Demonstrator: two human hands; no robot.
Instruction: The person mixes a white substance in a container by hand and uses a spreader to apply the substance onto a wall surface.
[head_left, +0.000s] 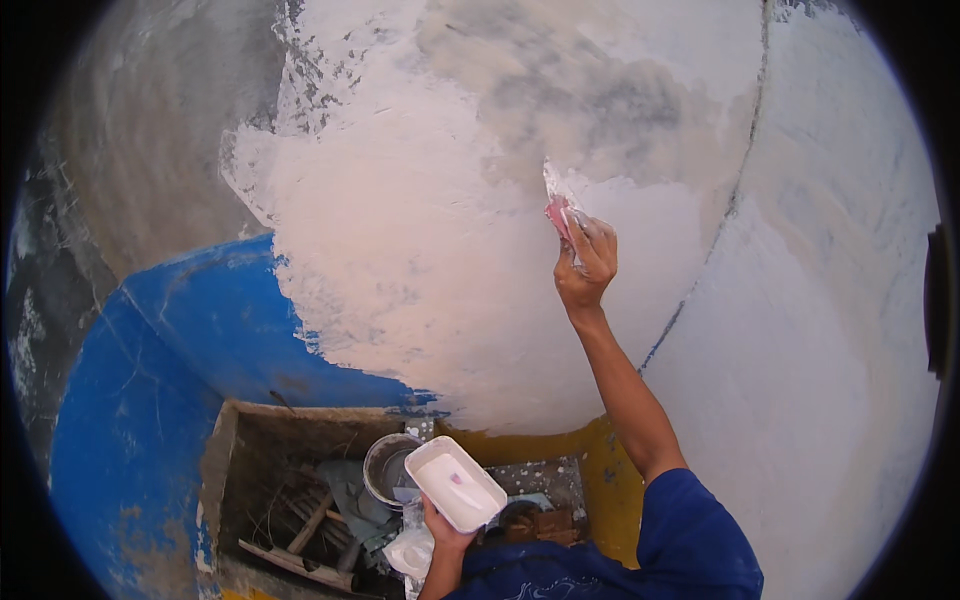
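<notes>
While left hand (pixel 443 528) grips white tray (pixel 437 492), right hand (pixel 588 265) clasps scraper (pixel 558 209); shirt print (pixel 552 589) apparently illegible.

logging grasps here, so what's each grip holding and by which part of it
Right grip: the scraper, by its pink handle. Left grip: the tray, by its near left side; any hold underneath is hidden.

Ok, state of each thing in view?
Right hand: closed around scraper
Scraper: held, smeared white
Left hand: holding tray
Tray: open, white paste inside
Bucket: open, beside tray, contents unclear
Wall: unevenly coated white, grey patches showing
Blue paint: scuffed, worn in places
</notes>
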